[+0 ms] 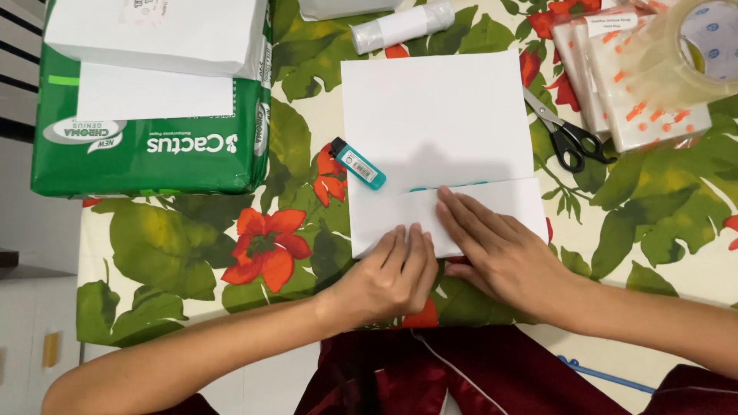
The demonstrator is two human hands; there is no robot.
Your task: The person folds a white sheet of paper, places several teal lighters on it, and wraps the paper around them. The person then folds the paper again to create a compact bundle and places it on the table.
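Note:
A white sheet of paper [437,115] lies on the flowered tablecloth [192,253], its near edge folded up into a flap [492,204]. My left hand [392,278] presses on the lower left of the fold with its fingers together. Flat on the flap beside it lies my right hand [492,250], fingers pointing up and left. A teal glue stick with a black cap [358,163] rests at the sheet's left edge. Neither hand holds anything.
A green paper ream pack [146,146] with white sheets on top sits at the back left. Black-handled scissors [565,134] lie right of the sheet. Clear bags [630,84], a tape roll [696,46] and a white roll [400,24] stand behind.

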